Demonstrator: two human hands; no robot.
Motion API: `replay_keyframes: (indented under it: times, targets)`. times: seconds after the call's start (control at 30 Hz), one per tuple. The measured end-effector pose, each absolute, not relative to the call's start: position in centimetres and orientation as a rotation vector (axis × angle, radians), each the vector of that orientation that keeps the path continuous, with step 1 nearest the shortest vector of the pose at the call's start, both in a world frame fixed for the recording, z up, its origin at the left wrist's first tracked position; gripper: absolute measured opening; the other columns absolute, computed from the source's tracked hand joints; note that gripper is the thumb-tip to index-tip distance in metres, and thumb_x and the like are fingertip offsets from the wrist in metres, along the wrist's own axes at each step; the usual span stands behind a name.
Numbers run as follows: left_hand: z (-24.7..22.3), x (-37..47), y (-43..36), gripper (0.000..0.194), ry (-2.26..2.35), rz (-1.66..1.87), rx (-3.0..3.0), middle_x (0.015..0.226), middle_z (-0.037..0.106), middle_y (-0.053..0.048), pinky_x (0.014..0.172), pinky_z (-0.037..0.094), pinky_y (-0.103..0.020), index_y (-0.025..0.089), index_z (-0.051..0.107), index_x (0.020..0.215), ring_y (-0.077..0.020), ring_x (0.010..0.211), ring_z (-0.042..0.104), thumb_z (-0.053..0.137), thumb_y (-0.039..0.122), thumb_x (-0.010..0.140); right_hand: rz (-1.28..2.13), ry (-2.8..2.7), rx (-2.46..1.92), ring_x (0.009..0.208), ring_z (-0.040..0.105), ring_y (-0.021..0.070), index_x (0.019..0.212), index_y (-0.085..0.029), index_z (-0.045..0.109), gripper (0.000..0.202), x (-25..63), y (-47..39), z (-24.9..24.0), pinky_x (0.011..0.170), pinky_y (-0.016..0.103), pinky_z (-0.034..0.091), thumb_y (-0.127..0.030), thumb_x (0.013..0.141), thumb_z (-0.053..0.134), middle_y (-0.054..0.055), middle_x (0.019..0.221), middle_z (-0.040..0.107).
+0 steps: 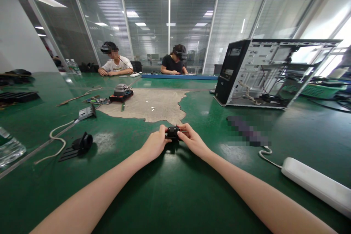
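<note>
Both my hands meet in the middle of the view, just above the green tabletop (153,197). Between them is a small black blocky part (172,132); its exact kind I cannot make out. My left hand (155,142) grips its left side, fingers closed. From the right, my right hand (193,139) pinches it with thumb and fingertips. Part of it is hidden behind the fingers. To the left lies a black slotted bracket with a round piece (82,142), apart from my hands.
An open computer case (233,75) stands at the right, near a white power strip (315,181). A heat sink with a fan (121,92) rests on the bare tan patch (156,104). A plastic bottle (11,148) lies at the left edge. Two people (175,64) sit across the table.
</note>
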State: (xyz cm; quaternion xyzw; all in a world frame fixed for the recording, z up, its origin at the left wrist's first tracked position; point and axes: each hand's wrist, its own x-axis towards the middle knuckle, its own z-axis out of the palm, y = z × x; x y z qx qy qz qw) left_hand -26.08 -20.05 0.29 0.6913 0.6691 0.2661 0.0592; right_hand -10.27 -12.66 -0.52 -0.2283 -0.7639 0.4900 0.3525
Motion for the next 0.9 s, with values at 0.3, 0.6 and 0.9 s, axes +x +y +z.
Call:
replay_keyframes:
  times: [0.3, 0.6, 0.9]
  targets:
    - [0.27, -26.06, -20.05, 0.025, 2.034, 0.802, 2.102, 0.088, 0.06, -0.008, 0.067, 0.044, -0.029, 0.017, 0.034, 0.094, -0.0224, 0.08, 0.06, 0.05, 0.022, 0.076, 1.221, -2.011, -0.652, 0.088, 0.051, 0.0141, 0.101, -0.02, 0.045, 0.024, -10.54, -12.45, -0.47, 0.078, 0.032, 0.043, -0.03, 0.079, 0.043, 0.006, 0.098, 0.052]
    - [0.19, -26.2, -19.93, 0.025, 2.027, 0.799, 2.086, 0.089, 0.061, -0.008, 0.067, 0.044, -0.028, 0.017, 0.034, 0.095, -0.0215, 0.082, 0.06, 0.049, 0.021, 0.076, 1.344, -1.927, -0.566, 0.084, 0.052, 0.0127, 0.093, -0.022, 0.045, 0.021, -10.24, -12.35, -0.68, 0.077, 0.03, 0.043, -0.033, 0.076, 0.049, 0.002, 0.092, 0.052]
    - [0.36, -26.06, -19.99, 0.024, 2.041, 0.789, 2.1, 0.088, 0.061, -0.007, 0.066, 0.044, -0.029, 0.017, 0.035, 0.094, -0.022, 0.08, 0.06, 0.05, 0.022, 0.075, 1.344, -1.961, -0.602, 0.089, 0.051, 0.0145, 0.099, -0.021, 0.045, 0.028, -10.29, -12.47, -0.16, 0.079, 0.032, 0.041, -0.03, 0.074, 0.051, 0.004, 0.097, 0.052]
